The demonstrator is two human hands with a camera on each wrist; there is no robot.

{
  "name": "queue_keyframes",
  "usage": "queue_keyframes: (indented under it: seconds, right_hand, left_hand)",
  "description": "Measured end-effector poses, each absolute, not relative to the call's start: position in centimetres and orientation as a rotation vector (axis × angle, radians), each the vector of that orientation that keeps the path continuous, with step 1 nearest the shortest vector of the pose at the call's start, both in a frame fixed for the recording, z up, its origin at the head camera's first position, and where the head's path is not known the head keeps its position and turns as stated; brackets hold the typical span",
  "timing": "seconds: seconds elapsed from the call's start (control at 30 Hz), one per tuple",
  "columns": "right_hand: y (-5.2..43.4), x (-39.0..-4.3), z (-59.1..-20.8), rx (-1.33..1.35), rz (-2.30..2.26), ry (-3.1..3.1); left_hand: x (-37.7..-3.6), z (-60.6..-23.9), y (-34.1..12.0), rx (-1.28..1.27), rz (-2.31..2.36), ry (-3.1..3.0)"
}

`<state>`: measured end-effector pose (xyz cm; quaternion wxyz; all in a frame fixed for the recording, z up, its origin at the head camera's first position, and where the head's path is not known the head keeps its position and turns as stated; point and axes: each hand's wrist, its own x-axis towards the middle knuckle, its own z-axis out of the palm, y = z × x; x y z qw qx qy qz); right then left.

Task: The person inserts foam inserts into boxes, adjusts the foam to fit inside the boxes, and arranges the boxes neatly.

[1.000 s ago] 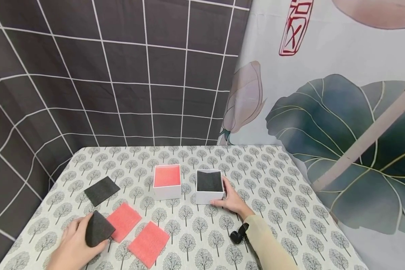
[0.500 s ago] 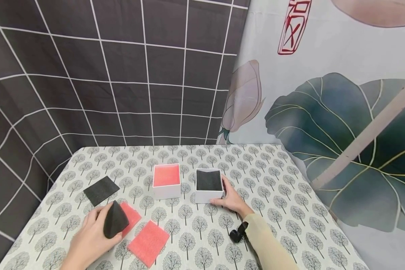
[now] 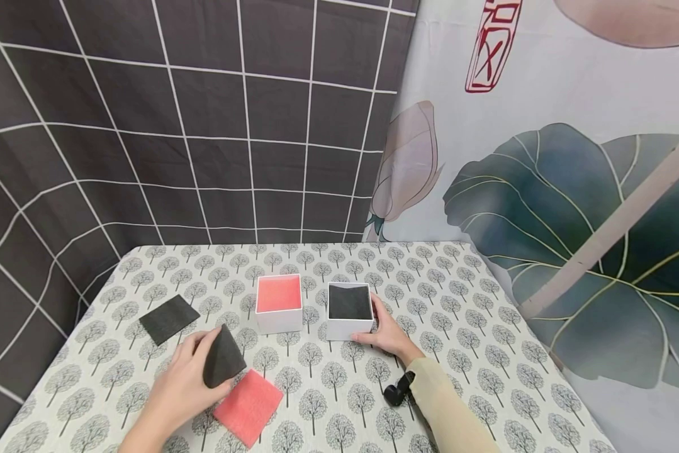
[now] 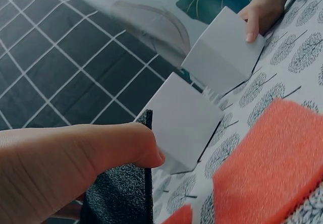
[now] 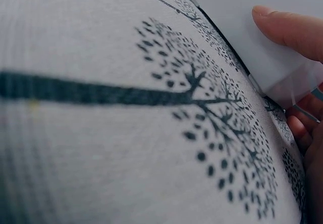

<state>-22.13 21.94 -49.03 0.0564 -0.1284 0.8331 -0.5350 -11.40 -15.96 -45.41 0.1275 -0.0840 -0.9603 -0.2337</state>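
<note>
My left hand (image 3: 183, 384) pinches a black felt square (image 3: 224, 358), held tilted between thumb and fingers over the table. In the left wrist view my thumb (image 4: 116, 146) presses on its edge. Below and to the right lies a red felt square (image 3: 250, 408). A second red one is mostly hidden behind the left hand. My right hand (image 3: 387, 330) grips the right side of a white box (image 3: 349, 330), its thumb on the front wall. Black felt fills that box's opening. In the right wrist view the thumb (image 5: 287, 30) lies on the white wall.
Left of the gripped box stands another white box (image 3: 279, 322) with red felt inside. A flat black felt square (image 3: 169, 319) lies at the table's left. The tree-patterned tablecloth (image 3: 316, 415) ends at a dark grid curtain (image 3: 203, 157) behind.
My left hand has moved right and a little up with the black felt square, passing over the farther red square and covering it. My right hand has stayed on the box.
</note>
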Motion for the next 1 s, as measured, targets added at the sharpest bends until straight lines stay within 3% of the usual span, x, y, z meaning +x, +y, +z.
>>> queue_keyframes:
  seconds: [1.0]
  right_hand:
    - [22.0, -22.3, -49.1, -0.462, -1.65, 2.505]
  left_hand:
    - [-15.4, -42.6, -9.9, -0.544, -0.589, -2.724]
